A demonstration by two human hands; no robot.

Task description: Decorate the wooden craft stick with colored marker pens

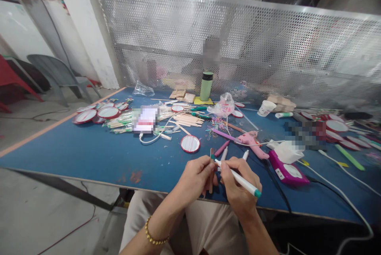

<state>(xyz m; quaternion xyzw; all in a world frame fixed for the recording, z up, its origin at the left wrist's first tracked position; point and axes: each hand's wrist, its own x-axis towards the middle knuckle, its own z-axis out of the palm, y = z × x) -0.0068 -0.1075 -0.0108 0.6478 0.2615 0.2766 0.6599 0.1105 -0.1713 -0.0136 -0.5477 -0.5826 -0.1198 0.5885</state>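
Between the fingers of my left hand [194, 175] stands a thin wooden craft stick [211, 185], upright, with a green patch near its top. My right hand [242, 185] grips a white marker [242, 180] with a green end, its tip against or very close to the green patch. Just beyond my hands lie a purple marker [222, 148] and a couple of white markers [245, 155]. A round, red-rimmed disc [190, 143] on a stick rests on the blue table [104, 159] a little ahead of my left hand.
A pink glue gun [253, 143] and a magenta power strip [287, 171] with cables lie to the right. Further back are a green bottle [206, 87], a paper cup [266, 108], a lit phone [145, 119] and loose sticks [187, 119]. A perforated metal panel [166, 28] closes the back.
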